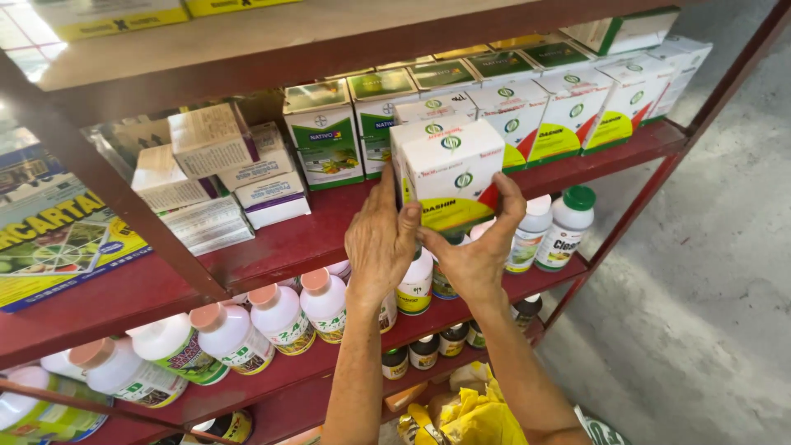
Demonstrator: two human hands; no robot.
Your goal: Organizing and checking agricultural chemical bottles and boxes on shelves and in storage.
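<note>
Both my hands hold one white carton [451,169] with a yellow-green and red lower band, upright at the front of a dark red metal shelf [280,239]. My left hand [381,239] presses its left side, fingers up along the edge. My right hand [478,247] cups the bottom and right side, thumb on the right face. More cartons of the same kind [568,111] stand in a row behind and to the right.
Green-and-white cartons [325,140] and small pale boxes [210,144] fill the shelf's left. White bottles with pink caps [280,317] and green caps [568,218] line the lower shelf. A yellow bag [478,416] lies below. Grey concrete floor [709,272] is at right.
</note>
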